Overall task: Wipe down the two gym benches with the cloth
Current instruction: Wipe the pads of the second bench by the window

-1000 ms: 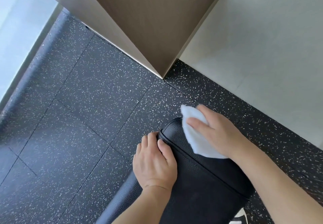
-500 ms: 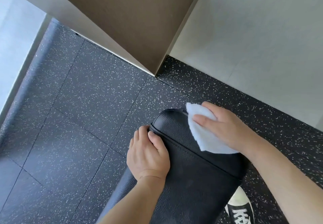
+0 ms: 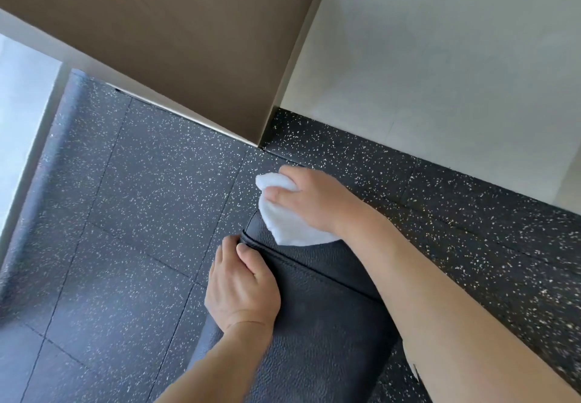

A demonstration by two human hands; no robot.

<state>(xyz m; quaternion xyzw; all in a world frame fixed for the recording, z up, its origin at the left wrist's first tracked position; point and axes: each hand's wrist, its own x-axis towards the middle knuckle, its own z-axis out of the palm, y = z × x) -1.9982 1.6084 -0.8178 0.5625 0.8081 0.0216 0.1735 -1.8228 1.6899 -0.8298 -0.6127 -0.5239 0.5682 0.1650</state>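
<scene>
Head view looks steeply down on one black padded bench (image 3: 314, 324), whose leather-grain top runs from the lower middle of the frame up to a rounded far end. A stitched seam crosses the pad just short of that end.

At the far end of the bench, the right hand (image 3: 317, 198) holds a white cloth (image 3: 283, 217) bunched under its palm. Its fingers (image 3: 276, 194) are curled over the cloth and pinch it, with the thumb lying across the top of the fabric. The upper part of the cloth juts out past the end of the bench over the floor, while its lower fold lies on the pad. The right forearm stretches back along the right side of the bench toward the lower right corner.

On the left edge of the bench, just short of its far corner, the left hand (image 3: 242, 289) grips the pad. Its thumb lies on the top surface beside the seam, and the other fingers are pressed together and curled down over the side of the pad.

Around the bench lies a dark speckled rubber floor (image 3: 141, 214) laid in large tiles. Beyond the far end of the bench stands a brown panelled corner (image 3: 188, 41), and to the right of that a pale wall (image 3: 440, 72).
</scene>
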